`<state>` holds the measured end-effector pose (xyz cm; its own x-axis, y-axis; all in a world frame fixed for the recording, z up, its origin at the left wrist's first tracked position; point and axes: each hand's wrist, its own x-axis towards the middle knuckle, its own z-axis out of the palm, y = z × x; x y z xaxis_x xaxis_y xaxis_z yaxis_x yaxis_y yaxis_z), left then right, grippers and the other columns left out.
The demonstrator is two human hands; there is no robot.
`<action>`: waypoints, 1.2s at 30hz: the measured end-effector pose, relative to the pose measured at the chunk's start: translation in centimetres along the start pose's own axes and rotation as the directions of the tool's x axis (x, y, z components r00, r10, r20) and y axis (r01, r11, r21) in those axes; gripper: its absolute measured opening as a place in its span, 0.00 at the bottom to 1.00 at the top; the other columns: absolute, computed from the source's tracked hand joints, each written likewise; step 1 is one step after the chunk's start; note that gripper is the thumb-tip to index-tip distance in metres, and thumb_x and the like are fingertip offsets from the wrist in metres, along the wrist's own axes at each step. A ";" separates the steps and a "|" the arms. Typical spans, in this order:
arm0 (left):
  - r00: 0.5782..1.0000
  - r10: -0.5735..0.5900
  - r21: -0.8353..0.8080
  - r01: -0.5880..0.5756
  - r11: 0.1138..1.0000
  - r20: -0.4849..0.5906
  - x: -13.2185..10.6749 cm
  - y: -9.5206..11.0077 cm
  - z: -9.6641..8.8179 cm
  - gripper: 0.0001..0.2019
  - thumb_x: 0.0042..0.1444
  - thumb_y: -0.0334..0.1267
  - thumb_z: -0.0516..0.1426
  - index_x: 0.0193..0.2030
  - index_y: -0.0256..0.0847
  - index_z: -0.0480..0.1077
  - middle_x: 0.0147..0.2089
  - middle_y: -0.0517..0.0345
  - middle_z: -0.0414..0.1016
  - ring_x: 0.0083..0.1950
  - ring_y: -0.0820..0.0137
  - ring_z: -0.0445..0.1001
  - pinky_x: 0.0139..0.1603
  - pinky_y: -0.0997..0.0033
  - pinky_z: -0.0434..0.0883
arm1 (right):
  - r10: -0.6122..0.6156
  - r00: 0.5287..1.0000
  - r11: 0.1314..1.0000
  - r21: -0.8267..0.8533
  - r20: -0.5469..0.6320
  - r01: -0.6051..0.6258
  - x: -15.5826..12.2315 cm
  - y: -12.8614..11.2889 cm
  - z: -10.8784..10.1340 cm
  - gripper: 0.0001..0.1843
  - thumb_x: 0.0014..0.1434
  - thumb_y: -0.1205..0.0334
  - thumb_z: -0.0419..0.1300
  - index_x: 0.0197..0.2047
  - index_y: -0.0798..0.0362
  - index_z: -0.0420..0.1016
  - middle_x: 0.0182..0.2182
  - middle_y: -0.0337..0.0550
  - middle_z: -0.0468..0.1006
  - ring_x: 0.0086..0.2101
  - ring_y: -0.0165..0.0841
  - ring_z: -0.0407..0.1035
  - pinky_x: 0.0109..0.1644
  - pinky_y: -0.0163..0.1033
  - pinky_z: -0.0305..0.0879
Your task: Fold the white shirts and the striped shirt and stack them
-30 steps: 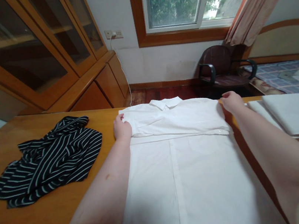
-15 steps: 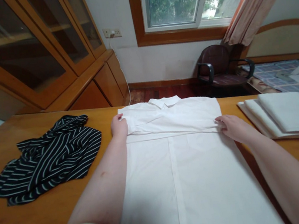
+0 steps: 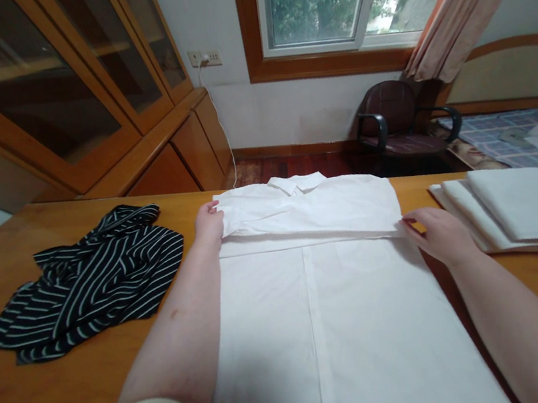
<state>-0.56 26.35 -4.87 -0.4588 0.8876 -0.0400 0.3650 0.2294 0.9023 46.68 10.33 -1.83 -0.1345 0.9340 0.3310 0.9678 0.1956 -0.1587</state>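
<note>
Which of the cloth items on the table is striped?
The crumpled black cloth, left of the left hand. It carries pale stripes; the white shirt and folded white stack are plain.

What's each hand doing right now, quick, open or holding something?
Left hand: touching the white shirt at its left edge; whether it grips cannot be told.
Right hand: closed, pinching the shirt's right edge.
</note>
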 end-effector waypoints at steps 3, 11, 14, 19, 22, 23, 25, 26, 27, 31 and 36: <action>1.000 0.007 0.074 -0.008 0.997 0.015 0.2 -0.3 -0.2 0.21 0.46 0.28 0.56 0.50 0.39 0.70 0.47 0.49 0.74 0.42 0.66 0.75 0.42 0.70 0.71 | -0.105 0.990 0.994 0.036 0.099 0.102 0.3 -0.1 0.3 0.09 0.58 0.55 0.55 0.33 0.49 0.73 0.32 0.47 0.77 0.36 0.40 0.70 0.45 0.43 0.64; 0.998 0.059 0.257 -0.062 0.964 0.020 0.8 -0.7 -0.4 0.18 0.47 0.34 0.59 0.47 0.41 0.72 0.47 0.47 0.74 0.46 0.59 0.73 0.50 0.62 0.67 | -0.166 0.969 0.984 0.097 0.183 0.151 0.5 0.3 0.2 0.12 0.51 0.62 0.57 0.40 0.50 0.74 0.38 0.46 0.77 0.40 0.40 0.70 0.47 0.44 0.65; 0.994 0.109 0.311 -0.111 0.944 0.024 0.8 0.1 -1.2 0.18 0.49 0.36 0.59 0.48 0.42 0.72 0.46 0.48 0.74 0.44 0.60 0.74 0.47 0.63 0.69 | -0.129 0.977 0.987 0.119 0.171 0.109 0.3 0.4 0.0 0.11 0.51 0.62 0.56 0.38 0.49 0.75 0.37 0.46 0.77 0.39 0.40 0.70 0.47 0.44 0.65; 0.996 0.064 0.260 -0.079 0.962 0.067 0.5 1.0 -2.6 0.15 0.48 0.38 0.59 0.44 0.42 0.74 0.38 0.52 0.76 0.35 0.63 0.74 0.38 0.66 0.70 | -0.044 0.981 0.969 0.246 0.188 -0.004 0.0 0.5 0.0 0.11 0.57 0.56 0.53 0.38 0.48 0.75 0.38 0.46 0.78 0.41 0.41 0.70 0.49 0.44 0.64; 0.969 -0.120 0.131 0.093 0.987 0.215 0.3 0.8 -3.0 0.09 0.47 0.37 0.59 0.37 0.39 0.74 0.28 0.54 0.75 0.30 0.65 0.74 0.33 0.69 0.71 | 0.211 0.972 0.934 0.272 0.102 -0.231 0.0 1.1 0.4 0.16 0.60 0.54 0.48 0.40 0.49 0.74 0.39 0.47 0.78 0.42 0.41 0.71 0.47 0.43 0.64; 0.948 -0.171 0.085 0.153 0.984 0.268 0.3 0.7 -3.2 0.07 0.47 0.37 0.59 0.34 0.39 0.73 0.27 0.56 0.74 0.29 0.66 0.73 0.31 0.69 0.71 | 0.309 0.947 0.910 0.265 0.083 -0.320 0.0 1.4 0.6 0.16 0.60 0.54 0.48 0.40 0.49 0.74 0.38 0.46 0.78 0.40 0.40 0.71 0.45 0.43 0.65; 0.905 -0.224 0.032 0.228 0.973 0.361 0.2 0.7 -3.6 0.06 0.44 0.37 0.62 0.30 0.40 0.72 0.25 0.59 0.73 0.28 0.69 0.73 0.31 0.71 0.71 | 0.455 0.880 0.846 0.245 0.134 -0.474 0.1 2.0 0.9 0.15 0.59 0.52 0.49 0.35 0.50 0.74 0.31 0.45 0.78 0.34 0.39 0.72 0.37 0.41 0.65; 0.888 -0.234 0.028 0.243 0.970 0.395 0.2 0.7 -3.9 0.08 0.41 0.37 0.64 0.29 0.40 0.71 0.25 0.60 0.73 0.27 0.70 0.73 0.31 0.72 0.71 | 0.501 0.843 0.806 0.248 0.195 -0.537 0.1 2.2 0.9 0.15 0.58 0.51 0.50 0.32 0.50 0.74 0.27 0.44 0.77 0.30 0.38 0.71 0.33 0.39 0.64; 0.873 -0.241 0.038 0.249 0.968 0.424 0.2 0.8 -4.1 0.09 0.39 0.36 0.65 0.28 0.39 0.71 0.26 0.60 0.73 0.27 0.71 0.72 0.31 0.73 0.72 | 0.529 0.804 0.760 0.269 0.272 -0.592 0.2 2.3 1.0 0.15 0.57 0.50 0.51 0.30 0.50 0.73 0.23 0.43 0.76 0.26 0.36 0.69 0.29 0.38 0.62; 0.839 -0.278 0.121 0.250 0.961 0.468 0.3 1.0 -5.1 0.11 0.34 0.32 0.68 0.24 0.39 0.70 0.23 0.63 0.70 0.23 0.76 0.68 0.27 0.76 0.69 | 0.507 0.688 0.543 0.427 0.519 -0.723 0.3 1.9 0.8 0.16 0.53 0.47 0.54 0.27 0.52 0.70 0.16 0.40 0.70 0.16 0.28 0.58 0.19 0.34 0.50; 0.840 -0.274 0.185 0.209 0.960 0.469 0.4 0.8 -5.2 0.09 0.41 0.36 0.65 0.23 0.40 0.67 0.19 0.65 0.64 0.20 0.76 0.62 0.23 0.76 0.64 | 0.463 0.675 0.481 0.477 0.574 -0.736 0.4 1.5 0.4 0.20 0.49 0.43 0.58 0.26 0.53 0.70 0.14 0.38 0.66 0.15 0.26 0.54 0.17 0.32 0.44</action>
<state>-4.66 24.85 -1.97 -0.1056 0.8700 -0.4816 0.4045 0.4801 0.7784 48.02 11.09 -2.33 0.2352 0.8928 -0.3843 0.4627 -0.4505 -0.7635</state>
